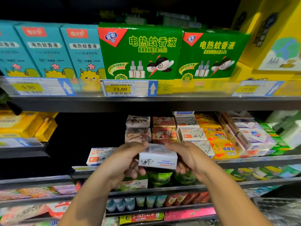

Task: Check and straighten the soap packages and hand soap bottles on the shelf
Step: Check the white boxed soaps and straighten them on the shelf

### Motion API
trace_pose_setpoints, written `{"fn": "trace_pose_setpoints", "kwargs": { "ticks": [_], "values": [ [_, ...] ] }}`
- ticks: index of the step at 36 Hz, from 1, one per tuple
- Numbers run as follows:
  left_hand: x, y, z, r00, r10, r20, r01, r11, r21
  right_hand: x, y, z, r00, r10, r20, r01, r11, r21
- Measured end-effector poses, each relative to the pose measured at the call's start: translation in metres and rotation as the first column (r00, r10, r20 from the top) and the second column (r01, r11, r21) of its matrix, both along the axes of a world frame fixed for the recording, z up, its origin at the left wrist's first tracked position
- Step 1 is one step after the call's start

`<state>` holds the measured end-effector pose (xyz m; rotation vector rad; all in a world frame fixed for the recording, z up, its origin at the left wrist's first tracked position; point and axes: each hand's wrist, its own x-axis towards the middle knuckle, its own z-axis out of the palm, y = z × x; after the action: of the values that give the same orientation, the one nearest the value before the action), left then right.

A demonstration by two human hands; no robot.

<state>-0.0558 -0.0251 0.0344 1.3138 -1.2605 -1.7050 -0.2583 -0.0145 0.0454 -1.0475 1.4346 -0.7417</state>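
Observation:
A white goat milk soap box (157,159) with blue lettering is held in front of the soap shelf (254,161). My left hand (128,159) grips its left end, fingers curled over the top and thumb below. My right hand (187,158) grips its right end the same way. Behind the box stand stacks of soap packages: floral wrapped bars (138,129), peach-patterned bars (163,128), white Goat Soap boxes (192,133) and yellow sulfur soap packs (223,147). One more Goat Soap box (100,155) lies alone to the left.
Above is a shelf with green mosquito liquid boxes (140,51), teal boxes (45,49) and price tags (120,89). Yellow packs (24,124) sit at the far left. A dark gap (88,129) opens left of the soap stacks. Lower shelves hold tubes and green jars (160,177).

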Motion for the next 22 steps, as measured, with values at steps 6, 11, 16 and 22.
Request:
{"fn": "trace_pose_setpoints", "kwargs": {
  "ticks": [6,11,16,22],
  "values": [
    [0.002,-0.001,0.010,0.999,0.043,-0.003,-0.042,0.948,-0.314,-0.011,-0.004,0.011,0.998,0.025,0.063,-0.004,0.948,-0.317],
    [0.017,-0.003,0.008,0.982,0.084,0.167,0.072,0.657,-0.750,-0.018,0.000,0.011,0.978,0.077,0.196,0.011,0.912,-0.410],
    [0.020,-0.008,-0.004,0.922,0.167,0.349,0.283,0.321,-0.904,-0.014,0.001,-0.006,0.906,0.065,0.418,0.032,0.975,-0.221],
    [0.026,-0.008,-0.015,0.904,0.100,0.415,0.329,0.458,-0.826,-0.010,0.001,-0.012,0.917,0.048,0.395,0.065,0.961,-0.268]
  ]
}}
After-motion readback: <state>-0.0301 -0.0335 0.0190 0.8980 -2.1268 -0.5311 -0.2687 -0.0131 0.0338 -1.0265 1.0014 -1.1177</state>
